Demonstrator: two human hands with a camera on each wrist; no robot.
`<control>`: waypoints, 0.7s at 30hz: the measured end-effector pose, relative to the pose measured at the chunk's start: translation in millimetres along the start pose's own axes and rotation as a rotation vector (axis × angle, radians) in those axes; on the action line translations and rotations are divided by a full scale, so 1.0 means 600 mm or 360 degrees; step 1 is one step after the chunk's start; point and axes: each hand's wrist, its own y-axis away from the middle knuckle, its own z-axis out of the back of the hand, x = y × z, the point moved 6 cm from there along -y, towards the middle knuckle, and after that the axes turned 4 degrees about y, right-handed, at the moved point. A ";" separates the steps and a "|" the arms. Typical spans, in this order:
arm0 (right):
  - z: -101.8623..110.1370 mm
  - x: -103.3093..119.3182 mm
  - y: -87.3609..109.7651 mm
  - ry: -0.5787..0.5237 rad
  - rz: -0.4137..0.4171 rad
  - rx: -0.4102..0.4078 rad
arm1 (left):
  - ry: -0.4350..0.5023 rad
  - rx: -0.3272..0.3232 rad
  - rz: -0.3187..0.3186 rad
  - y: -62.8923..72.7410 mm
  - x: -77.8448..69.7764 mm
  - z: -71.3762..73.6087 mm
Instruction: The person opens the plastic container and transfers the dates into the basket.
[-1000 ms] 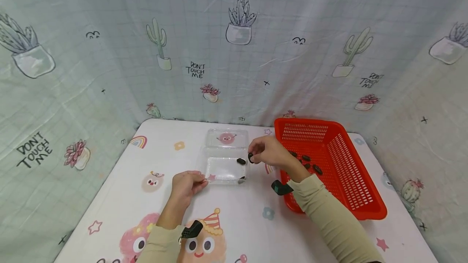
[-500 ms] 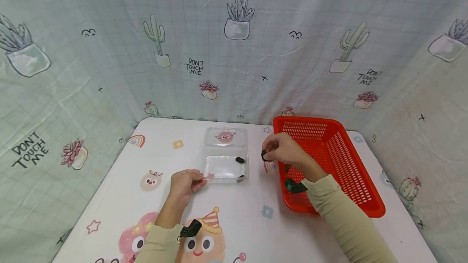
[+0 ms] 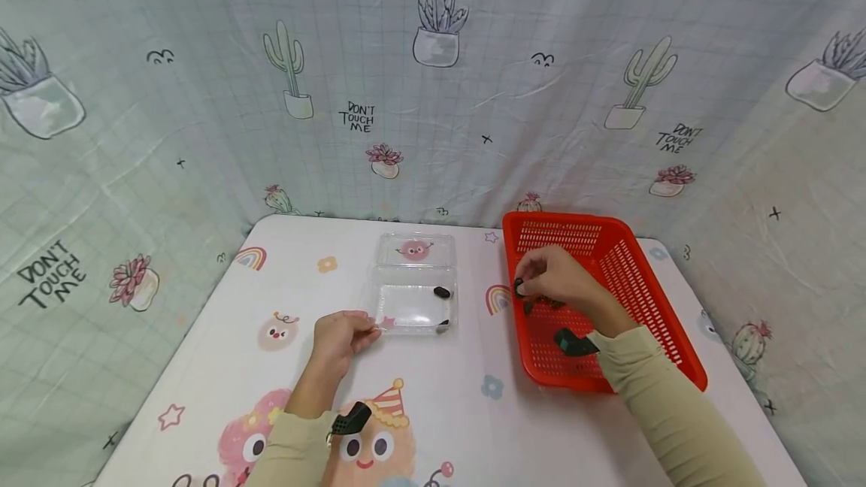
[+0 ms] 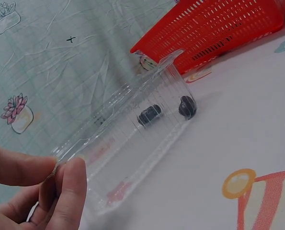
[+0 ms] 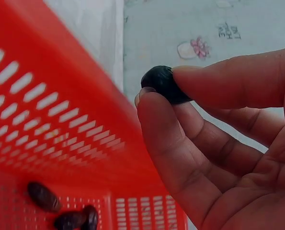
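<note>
My right hand [image 3: 561,276] pinches a dark, glossy date [image 5: 164,82] between thumb and fingertips, above the left side of the red basket [image 3: 676,322]. Below it in the basket lie several brown dates [image 5: 44,196], partly hidden by the hand in the head view. A clear plastic box [image 3: 409,310] lies on the table with its lid [image 3: 443,250] folded back. My left hand [image 3: 338,338] pinches the box's near left corner between thumb and fingers. Inside, at the right end, sit two dates, one farther back [image 3: 442,292] and one nearer the front [image 3: 443,326].
Both containers stand on a white table [image 3: 446,382] with printed cartoon figures, with a strip of tabletop between them. A patterned cloth [image 3: 379,58] hangs behind the table and along both sides.
My right hand has moved right, from beside the clear box to over the basket, with the date still pinched. The left hand keeps its grip on the box. The head view has shifted slightly.
</note>
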 end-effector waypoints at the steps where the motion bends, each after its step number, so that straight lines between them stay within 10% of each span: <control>1: 0.002 -0.004 0.002 0.0000 -0.0005 0.0004 | 0.0001 0.0000 0.0000 0.000 0.000 0.000; 21: 0.029 -0.052 0.009 0.0009 -0.0100 0.0031 | 0.0004 0.0006 0.0007 0.001 -0.002 -0.002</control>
